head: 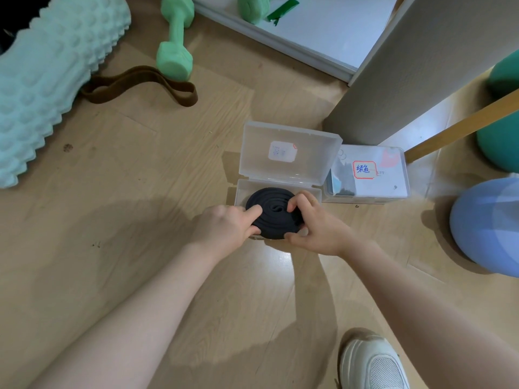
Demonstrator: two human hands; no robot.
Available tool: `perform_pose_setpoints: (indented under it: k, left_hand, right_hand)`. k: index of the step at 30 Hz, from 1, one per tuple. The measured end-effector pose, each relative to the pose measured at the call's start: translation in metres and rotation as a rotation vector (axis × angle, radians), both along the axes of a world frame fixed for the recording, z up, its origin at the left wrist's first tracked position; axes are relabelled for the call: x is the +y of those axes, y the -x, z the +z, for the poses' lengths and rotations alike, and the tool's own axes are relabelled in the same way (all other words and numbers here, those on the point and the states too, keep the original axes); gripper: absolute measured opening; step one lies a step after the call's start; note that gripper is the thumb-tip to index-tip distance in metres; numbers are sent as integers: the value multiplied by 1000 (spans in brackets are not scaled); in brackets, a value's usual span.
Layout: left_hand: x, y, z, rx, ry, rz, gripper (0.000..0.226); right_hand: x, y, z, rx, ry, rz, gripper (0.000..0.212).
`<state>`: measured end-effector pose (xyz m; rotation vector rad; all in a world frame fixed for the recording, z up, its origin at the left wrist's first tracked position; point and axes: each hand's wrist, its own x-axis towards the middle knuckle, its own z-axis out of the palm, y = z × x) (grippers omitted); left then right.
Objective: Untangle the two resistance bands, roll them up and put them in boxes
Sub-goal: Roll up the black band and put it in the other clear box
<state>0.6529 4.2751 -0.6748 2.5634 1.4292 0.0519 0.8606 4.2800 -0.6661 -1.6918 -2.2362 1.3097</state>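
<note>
Both hands pinch a rolled black resistance band (271, 213), left hand (224, 228) at its near-left edge and right hand (311, 226) at its right, half inside the open clear box (280, 189); keeping each grip tight while lowering should prevent uncoiling.

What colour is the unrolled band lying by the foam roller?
Brown band, shown in the head view.

The person is wearing no sleeves, both forearms showing bare; a thin ring (314, 201) is sitting on one finger, and a white mesh sneaker (372, 363) is showing at five o'clock.
</note>
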Motion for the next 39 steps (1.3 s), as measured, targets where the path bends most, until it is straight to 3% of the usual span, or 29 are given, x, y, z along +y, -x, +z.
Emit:
perform_pose_setpoints:
  k: [2, 6, 9, 14, 19, 22, 24, 31, 39]
  left_hand:
    - [0, -6, 5, 24, 32, -15, 32]
    - [4, -12, 11, 244, 154, -38, 28]
    - [2, -14, 9, 268, 157, -74, 17]
    - [-2, -9, 8, 310, 165, -49, 44]
    - [12, -16, 9, 358, 313, 26, 28]
    - [25, -20, 17, 376, 427, -3, 21]
    - [30, -24, 23, 393, 458, -28, 28]
    - [23, -28, 15, 380, 346, -57, 31]
    - [15, -31, 1, 300, 268, -74, 15]
  right_hand:
    - [2, -5, -1, 3, -10, 30, 39]
    - [-1, 0, -4, -86, -48, 61, 39]
    - [0, 3, -2, -174, -52, 107, 39]
    - [6, 12, 1, -257, 7, 101, 40]
    - [17, 16, 2, -226, 78, -3, 53]
    - [17, 16, 3, -275, 15, 45, 58]
    - [16, 14, 4, -303, -20, 89, 56]
    - [16, 14, 7, -369, -16, 164, 45]
    - [19, 20, 1, -338, 30, 9, 39]
